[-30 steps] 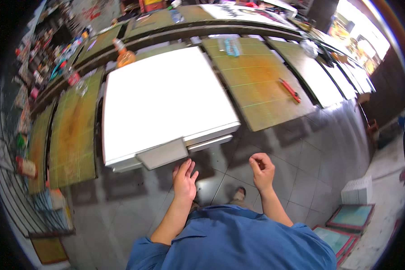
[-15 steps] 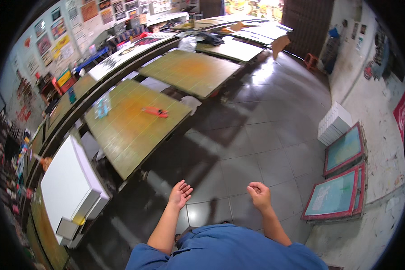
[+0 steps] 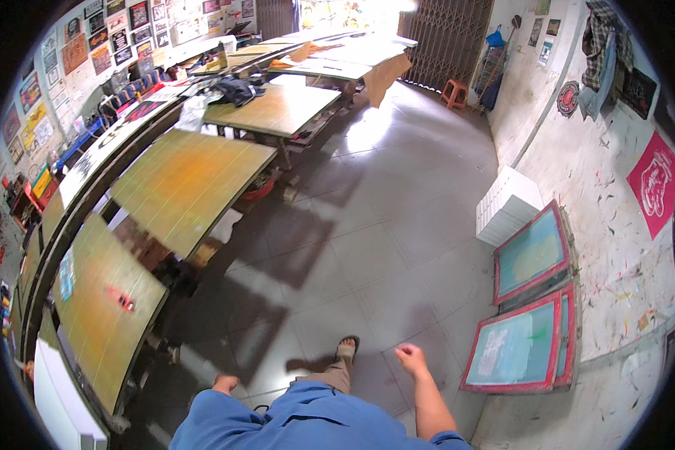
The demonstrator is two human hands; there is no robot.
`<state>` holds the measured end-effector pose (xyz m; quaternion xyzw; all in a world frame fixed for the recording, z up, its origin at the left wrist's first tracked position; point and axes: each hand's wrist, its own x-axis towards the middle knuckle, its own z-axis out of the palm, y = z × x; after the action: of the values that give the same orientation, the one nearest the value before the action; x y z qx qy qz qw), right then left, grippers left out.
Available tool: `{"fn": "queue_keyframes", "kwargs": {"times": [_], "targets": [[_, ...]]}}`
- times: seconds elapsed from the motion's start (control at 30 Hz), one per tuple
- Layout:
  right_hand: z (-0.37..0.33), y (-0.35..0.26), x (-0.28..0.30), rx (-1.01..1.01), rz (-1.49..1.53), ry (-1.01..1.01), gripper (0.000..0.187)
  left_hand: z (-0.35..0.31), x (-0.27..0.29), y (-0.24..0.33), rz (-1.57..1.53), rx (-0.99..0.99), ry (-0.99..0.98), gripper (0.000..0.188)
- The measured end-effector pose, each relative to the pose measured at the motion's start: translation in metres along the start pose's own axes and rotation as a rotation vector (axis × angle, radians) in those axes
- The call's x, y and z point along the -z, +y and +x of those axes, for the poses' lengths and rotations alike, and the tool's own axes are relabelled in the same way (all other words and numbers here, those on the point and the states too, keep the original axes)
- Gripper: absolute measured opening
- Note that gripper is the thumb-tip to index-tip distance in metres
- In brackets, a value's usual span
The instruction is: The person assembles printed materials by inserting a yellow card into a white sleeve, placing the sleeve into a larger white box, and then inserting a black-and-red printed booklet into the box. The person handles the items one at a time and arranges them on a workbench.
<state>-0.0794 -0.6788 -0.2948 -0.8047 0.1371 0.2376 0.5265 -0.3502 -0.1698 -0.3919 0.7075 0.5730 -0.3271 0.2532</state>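
The right hand (image 3: 410, 360) is held out ahead of the body, fingers curled in loosely, its bare right forearm (image 3: 433, 405) slanting up and leftward from the blue right sleeve (image 3: 448, 439). The left hand (image 3: 226, 385) sits lower in view, just past the left sleeve (image 3: 205, 416), which hides the left forearm; how far its fingers close is unclear. One sandalled foot (image 3: 348, 348) shows between the hands.

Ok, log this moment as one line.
left hand: nothing visibly held | right hand: loosely curled, nothing visibly held | red-framed screens: leaning against right wall | orange stool: on floor
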Motion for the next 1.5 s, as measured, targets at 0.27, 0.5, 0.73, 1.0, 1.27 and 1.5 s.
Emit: {"fn": "queue_keyframes", "kwargs": {"times": [0.27, 0.5, 0.73, 1.0, 1.27, 1.5], "targets": [[0.047, 0.2, 0.15, -0.951, -0.022, 0.195, 0.028, -0.014, 0.047, 0.418, 0.028, -0.366, -0.023, 0.059], [0.147, 0.098, 0.191, -0.909, 0.186, 0.277, 0.026, -0.102, 0.045, 0.77, -0.223, -0.85, -0.252, 0.042], [0.343, 0.014, 0.269, -0.932, 0.194, 0.246, 0.025, -0.081, 0.058, 1.004, -0.05, -0.978, -0.029, 0.06], [0.688, -0.173, 0.398, -0.459, 0.004, 0.417, 0.011, 0.001, 0.091, 1.015, 0.092, -0.371, 0.05, 0.051], [1.01, -0.356, 0.454, -0.093, -0.011, 0.233, 0.019, 0.086, 0.089, 1.163, 0.179, -0.023, -0.214, 0.045], [1.09, -0.396, 0.532, -0.718, 0.054, 0.156, 0.016, 0.055, 0.12, 1.563, 0.208, -0.386, -0.072, 0.053]]}}
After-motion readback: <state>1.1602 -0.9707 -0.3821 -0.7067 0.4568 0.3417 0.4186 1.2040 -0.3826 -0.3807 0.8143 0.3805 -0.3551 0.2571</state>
